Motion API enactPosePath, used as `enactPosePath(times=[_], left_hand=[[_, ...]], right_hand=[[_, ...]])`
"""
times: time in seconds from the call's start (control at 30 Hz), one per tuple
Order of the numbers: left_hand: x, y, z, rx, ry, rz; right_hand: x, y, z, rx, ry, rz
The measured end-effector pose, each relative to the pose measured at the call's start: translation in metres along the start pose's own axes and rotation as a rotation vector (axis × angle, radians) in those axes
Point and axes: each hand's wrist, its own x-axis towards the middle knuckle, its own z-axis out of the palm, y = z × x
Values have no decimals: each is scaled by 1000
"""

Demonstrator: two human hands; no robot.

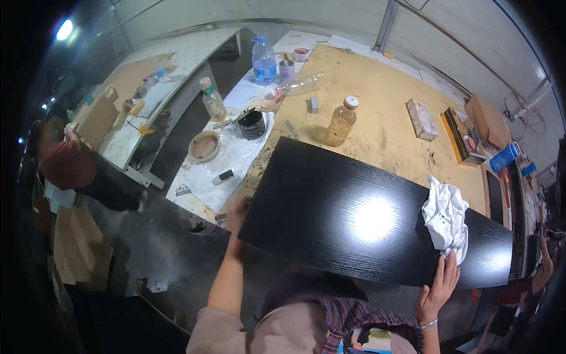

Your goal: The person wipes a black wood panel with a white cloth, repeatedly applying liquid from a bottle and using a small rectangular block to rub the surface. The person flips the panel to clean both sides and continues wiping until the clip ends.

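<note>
A long black board (318, 206) with a wood-grain surface lies slantwise in front of me, a bright glare on its middle. At its left end, my left hand (237, 213) is closed against the edge, with part of the fingers hidden by the board. My right hand (439, 289) lies at the near edge toward the right end, its fingers stretched out flat. Those fingertips touch the lower end of a crumpled white cloth (445, 218) that rests on the board. Just beyond the board stands a capped bottle (341, 123) of yellowish liquid.
The yellowish worktable (377, 88) carries a small grey block (313, 105), a wrapped white block (421, 120) and an open box (461, 135). Left are a black-stained can (252, 124), a round dish (204, 147) and a large water bottle (263, 62). Another person (68, 162) stands far left.
</note>
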Motion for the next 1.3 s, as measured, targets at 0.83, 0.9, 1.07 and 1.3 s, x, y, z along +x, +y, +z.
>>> enactPosePath(times=[0.83,0.9,1.07,1.3], left_hand=[[0,-9,16,69,58,171],[1,-5,16,38,83,188],[4,3,8,15,49,166],[63,-36,-35,227,269,177]], right_hand=[[-51,-17,-9,115,181,-74],[-51,-19,-10,129,203,-12],[-37,-32,-20,125,269,-29],[-25,-35,-43,58,213,-54]])
